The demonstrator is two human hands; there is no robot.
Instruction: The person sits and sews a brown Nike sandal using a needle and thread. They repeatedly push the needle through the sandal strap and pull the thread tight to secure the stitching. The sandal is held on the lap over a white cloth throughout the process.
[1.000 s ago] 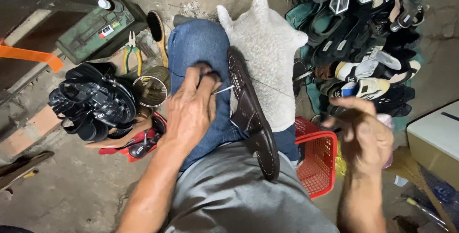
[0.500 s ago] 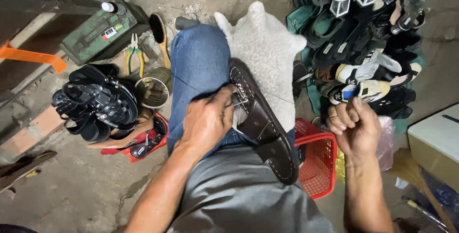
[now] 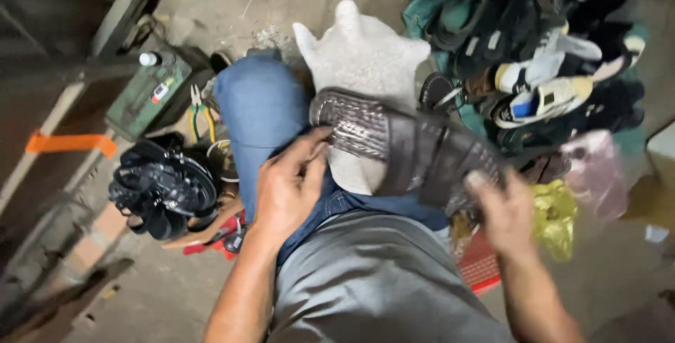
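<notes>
Rough concrete floor spreads around the seated person, a shoe pile point(image 3: 548, 54) at its far right edge and black sandals point(image 3: 165, 188) by the green metal box point(image 3: 148, 93) on the left. Across the blue-jeaned lap point(image 3: 264, 114) lies a brown sandal point(image 3: 408, 149); the left hand point(image 3: 288, 192) pinches its toe end, the blurred right hand point(image 3: 503, 209) grips its heel end. It looks like repositioning during a repair; steadying it comes next. Half a second earlier the sandal pointed along the thigh and the right hand was away from it.
</notes>
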